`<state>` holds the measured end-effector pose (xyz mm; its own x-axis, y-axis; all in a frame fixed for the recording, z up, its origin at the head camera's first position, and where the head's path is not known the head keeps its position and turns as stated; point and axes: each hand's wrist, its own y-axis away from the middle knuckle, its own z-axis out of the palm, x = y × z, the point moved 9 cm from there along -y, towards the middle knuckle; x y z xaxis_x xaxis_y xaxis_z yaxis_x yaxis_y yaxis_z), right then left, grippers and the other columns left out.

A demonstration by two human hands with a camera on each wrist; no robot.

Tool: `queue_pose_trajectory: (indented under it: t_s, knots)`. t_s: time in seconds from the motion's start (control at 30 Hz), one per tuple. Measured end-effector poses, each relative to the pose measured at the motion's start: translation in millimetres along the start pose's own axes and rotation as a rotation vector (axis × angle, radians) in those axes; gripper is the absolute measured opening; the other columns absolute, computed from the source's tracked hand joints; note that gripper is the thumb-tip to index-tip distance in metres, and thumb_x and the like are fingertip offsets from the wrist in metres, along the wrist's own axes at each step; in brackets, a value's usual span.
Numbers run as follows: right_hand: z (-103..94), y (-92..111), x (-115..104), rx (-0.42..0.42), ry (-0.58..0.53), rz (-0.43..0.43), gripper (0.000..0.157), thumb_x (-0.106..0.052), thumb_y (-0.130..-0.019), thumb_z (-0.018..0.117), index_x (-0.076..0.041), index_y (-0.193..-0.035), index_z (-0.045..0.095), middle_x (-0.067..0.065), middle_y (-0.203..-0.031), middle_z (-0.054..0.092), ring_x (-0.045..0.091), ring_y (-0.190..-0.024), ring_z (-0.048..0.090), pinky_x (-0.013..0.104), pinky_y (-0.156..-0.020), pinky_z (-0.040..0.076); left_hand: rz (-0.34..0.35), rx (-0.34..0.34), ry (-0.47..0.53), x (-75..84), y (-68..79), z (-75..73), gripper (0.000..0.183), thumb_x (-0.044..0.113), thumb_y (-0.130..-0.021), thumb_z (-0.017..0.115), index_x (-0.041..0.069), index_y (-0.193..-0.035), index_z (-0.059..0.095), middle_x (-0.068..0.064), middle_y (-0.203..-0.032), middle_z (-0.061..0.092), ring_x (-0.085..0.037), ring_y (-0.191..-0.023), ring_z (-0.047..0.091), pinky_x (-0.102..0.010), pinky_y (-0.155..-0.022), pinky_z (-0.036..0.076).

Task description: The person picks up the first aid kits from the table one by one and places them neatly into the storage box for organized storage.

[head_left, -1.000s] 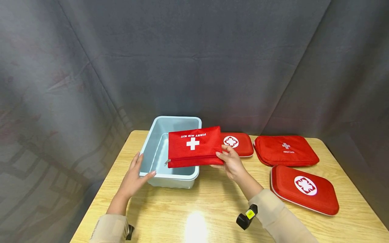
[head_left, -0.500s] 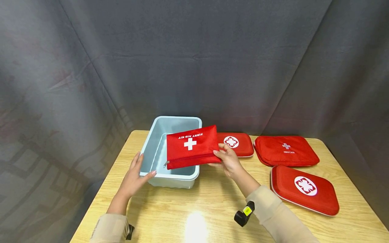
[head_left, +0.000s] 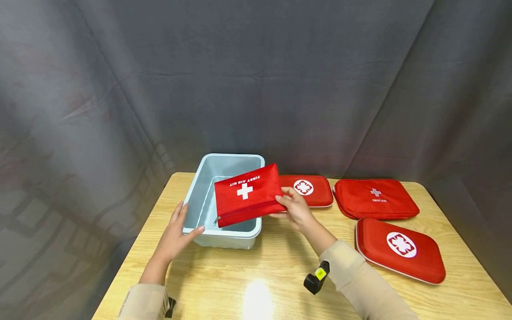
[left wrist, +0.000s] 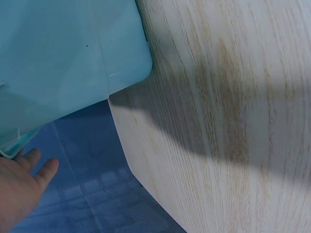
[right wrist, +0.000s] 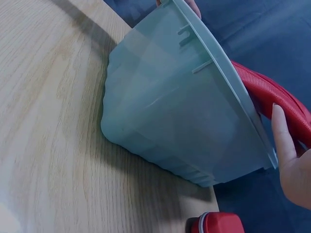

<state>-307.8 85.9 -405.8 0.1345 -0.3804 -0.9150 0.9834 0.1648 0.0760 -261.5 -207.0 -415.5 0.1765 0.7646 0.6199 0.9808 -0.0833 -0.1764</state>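
Observation:
A red zippered first aid pouch [head_left: 246, 194] with a white cross is tilted over the opening of a pale blue plastic bin [head_left: 228, 233]. My right hand [head_left: 298, 207] pinches the pouch at its right end, thumb on top and fingers beneath. In the right wrist view, the pouch [right wrist: 272, 92] shows above the bin's rim, with a finger along its underside. My left hand [head_left: 174, 233] touches the bin's near left corner, thumb along the front rim and fingers spread at the left side. The left wrist view shows the left hand's fingers [left wrist: 45, 171] extended beside the rim.
Right of the bin lies a red hard case [head_left: 314, 190] with a white emblem, partly hidden. Farther right are a soft red first aid bag [head_left: 376, 198] and a larger red case [head_left: 402, 249]. A grey curtain [head_left: 256, 80] hangs behind the wooden table [head_left: 224, 280].
My right hand has moved slightly left with the pouch, whose left end has dipped lower over the bin while its right end has risen. My left hand stays at the bin's corner.

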Motion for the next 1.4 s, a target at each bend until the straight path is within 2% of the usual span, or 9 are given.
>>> queue_pose_trajectory:
  t_s: [0.2,0.43,0.67,0.83,1.13,1.4]
  knots:
    - [3.0,-3,3,0.007,0.015,0.009,0.025,0.005,-0.086,0.041,0.004,-0.110,0.036,0.009,-0.089,0.052,0.020,-0.068,0.060,0.057,-0.070,0.039,0.001,-0.003,-0.003,-1.2,0.7,0.9,0.086,0.046,-0.075,0.059,0.001,-0.136,0.018,-0.014,-0.141,0.009,-0.038,-0.120,0.025,-0.055,-0.090,0.026]
    - [8.8,-8,4,0.000,0.073,0.005,0.030,0.004,-0.086,0.042,0.007,-0.116,0.036,0.010,-0.087,0.053,0.020,-0.066,0.060,0.047,-0.060,0.047,0.019,0.010,-0.001,-1.3,-0.1,0.4,0.085,0.043,-0.076,0.060,0.000,-0.136,0.019,-0.014,-0.141,0.010,-0.039,-0.119,0.026,-0.056,-0.090,0.026]
    - [14.1,-12,5,-0.009,0.080,0.019,0.032,0.003,-0.086,0.044,0.008,-0.116,0.036,0.015,-0.094,0.052,0.022,-0.068,0.060,0.040,-0.053,0.049,0.009,0.006,0.002,-1.0,0.3,0.1,0.086,0.045,-0.076,0.060,0.001,-0.136,0.018,-0.014,-0.141,0.010,-0.039,-0.119,0.026,-0.057,-0.089,0.026]
    - [14.1,-14,8,0.010,0.099,0.041,0.032,0.001,-0.086,0.046,0.006,-0.117,0.039,0.016,-0.097,0.051,0.022,-0.066,0.060,0.040,-0.053,0.049,0.006,0.004,0.005,-0.1,-0.1,-0.2,0.086,0.045,-0.075,0.060,0.001,-0.137,0.018,-0.013,-0.141,0.009,-0.039,-0.120,0.026,-0.057,-0.089,0.026]
    - [16.6,-17,7,0.033,0.138,0.038,0.028,0.003,-0.085,0.045,0.007,-0.113,0.042,0.014,-0.090,0.053,0.022,-0.065,0.060,0.040,-0.051,0.049,0.022,0.007,0.001,0.8,0.9,0.2,0.085,0.043,-0.076,0.060,0.001,-0.137,0.017,-0.014,-0.141,0.010,-0.040,-0.119,0.026,-0.056,-0.090,0.026]
    - [22.2,-18,8,0.027,0.201,0.059,0.031,0.002,-0.085,0.046,0.007,-0.115,0.041,0.015,-0.090,0.053,0.021,-0.064,0.060,0.039,-0.051,0.049,0.033,0.013,0.002,0.6,0.3,-0.2,0.085,0.041,-0.076,0.061,0.000,-0.136,0.018,-0.015,-0.141,0.010,-0.040,-0.119,0.025,-0.055,-0.090,0.026]
